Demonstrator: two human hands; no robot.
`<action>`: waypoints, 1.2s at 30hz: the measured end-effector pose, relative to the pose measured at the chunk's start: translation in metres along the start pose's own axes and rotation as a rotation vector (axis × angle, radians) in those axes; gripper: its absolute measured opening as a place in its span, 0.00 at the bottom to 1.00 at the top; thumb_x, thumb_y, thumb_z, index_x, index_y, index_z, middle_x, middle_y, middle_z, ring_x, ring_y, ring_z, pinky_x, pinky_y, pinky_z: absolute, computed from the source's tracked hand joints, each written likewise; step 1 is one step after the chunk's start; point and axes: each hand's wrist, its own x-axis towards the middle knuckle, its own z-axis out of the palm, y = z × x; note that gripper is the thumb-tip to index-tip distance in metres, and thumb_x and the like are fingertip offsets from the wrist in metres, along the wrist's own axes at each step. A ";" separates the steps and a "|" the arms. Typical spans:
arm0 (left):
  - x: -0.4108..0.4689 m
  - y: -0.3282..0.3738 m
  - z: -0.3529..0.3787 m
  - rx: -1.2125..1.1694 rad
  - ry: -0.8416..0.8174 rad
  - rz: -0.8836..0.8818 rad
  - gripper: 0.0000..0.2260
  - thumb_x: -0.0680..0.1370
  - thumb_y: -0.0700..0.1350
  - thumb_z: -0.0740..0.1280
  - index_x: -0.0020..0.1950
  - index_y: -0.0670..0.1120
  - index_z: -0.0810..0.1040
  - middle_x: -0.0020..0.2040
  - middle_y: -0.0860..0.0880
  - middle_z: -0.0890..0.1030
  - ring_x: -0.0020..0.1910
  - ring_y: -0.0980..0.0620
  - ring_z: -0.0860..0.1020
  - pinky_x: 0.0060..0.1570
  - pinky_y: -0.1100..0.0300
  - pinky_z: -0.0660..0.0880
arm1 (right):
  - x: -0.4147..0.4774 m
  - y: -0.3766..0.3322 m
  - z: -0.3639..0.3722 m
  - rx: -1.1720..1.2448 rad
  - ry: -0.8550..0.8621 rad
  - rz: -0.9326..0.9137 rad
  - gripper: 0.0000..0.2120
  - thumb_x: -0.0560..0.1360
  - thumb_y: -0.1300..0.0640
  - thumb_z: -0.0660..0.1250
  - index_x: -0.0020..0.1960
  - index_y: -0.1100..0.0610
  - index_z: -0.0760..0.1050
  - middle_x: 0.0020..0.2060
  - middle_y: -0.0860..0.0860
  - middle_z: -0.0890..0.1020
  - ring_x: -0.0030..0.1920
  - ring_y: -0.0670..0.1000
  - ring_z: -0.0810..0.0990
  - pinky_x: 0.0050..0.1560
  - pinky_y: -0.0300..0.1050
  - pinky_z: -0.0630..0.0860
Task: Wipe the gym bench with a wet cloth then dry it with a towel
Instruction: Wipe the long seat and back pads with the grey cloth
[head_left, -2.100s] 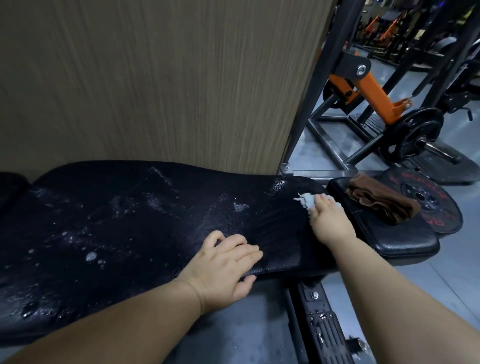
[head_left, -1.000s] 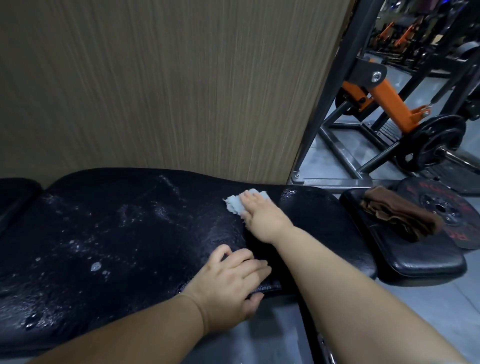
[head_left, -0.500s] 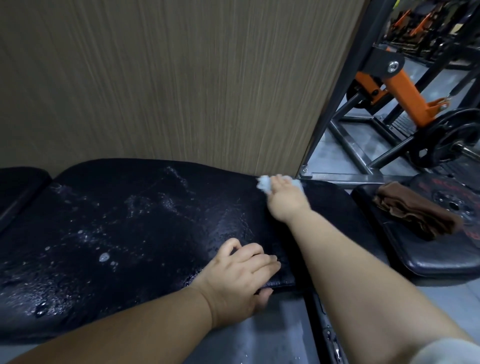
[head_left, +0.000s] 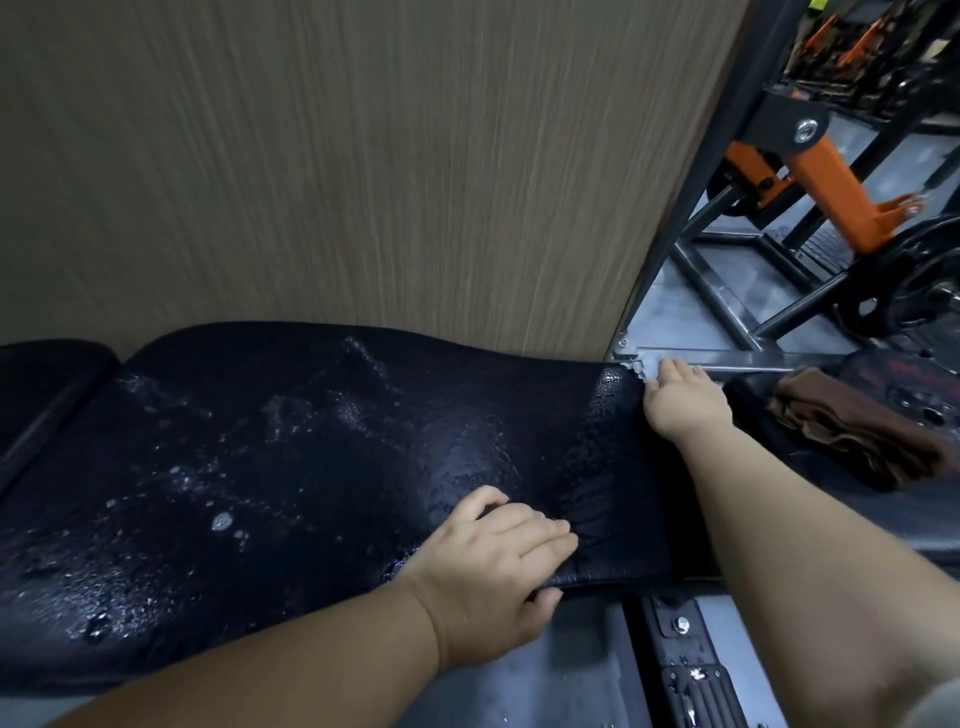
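The black padded gym bench (head_left: 291, 467) runs across the lower half of the view, its surface wet with droplets and foam. My right hand (head_left: 683, 402) presses a pale wet cloth (head_left: 640, 368) onto the bench's far right corner; only a small edge of the cloth shows past my fingers. My left hand (head_left: 493, 566) holds the near edge of the pad, fingers flat on top and thumb under the rim. A folded brown towel (head_left: 857, 431) lies on the separate black seat pad (head_left: 753, 395) to the right.
A wood-grain wall panel (head_left: 363, 156) stands right behind the bench. Black and orange machine frames (head_left: 831, 176) with weight plates (head_left: 909, 291) fill the right side. The bench's metal base (head_left: 685, 665) and grey floor lie below the pad's near edge.
My right hand has slid the cloth to the right along the far edge, from the middle of the pad to its far right corner. My left hand has kept its hold on the near edge.
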 end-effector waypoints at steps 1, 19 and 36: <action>0.000 0.000 0.000 0.000 0.005 0.005 0.17 0.72 0.53 0.66 0.59 0.50 0.81 0.57 0.55 0.81 0.53 0.55 0.78 0.61 0.55 0.68 | -0.002 -0.010 0.000 -0.024 0.012 -0.013 0.25 0.83 0.51 0.45 0.77 0.60 0.55 0.76 0.55 0.60 0.75 0.56 0.57 0.74 0.52 0.54; 0.005 0.001 -0.002 0.013 -0.138 -0.049 0.19 0.73 0.55 0.62 0.60 0.50 0.81 0.57 0.55 0.82 0.53 0.54 0.79 0.62 0.57 0.66 | -0.050 0.032 -0.002 -0.008 -0.048 -0.031 0.25 0.83 0.51 0.47 0.78 0.59 0.50 0.78 0.54 0.52 0.77 0.52 0.48 0.75 0.46 0.45; -0.021 -0.003 -0.058 0.038 -0.407 -0.322 0.22 0.84 0.56 0.51 0.78 0.52 0.59 0.78 0.57 0.59 0.77 0.55 0.52 0.73 0.54 0.42 | -0.148 -0.021 0.008 -0.025 -0.001 -0.069 0.25 0.83 0.50 0.45 0.78 0.56 0.51 0.77 0.51 0.54 0.77 0.51 0.49 0.75 0.48 0.48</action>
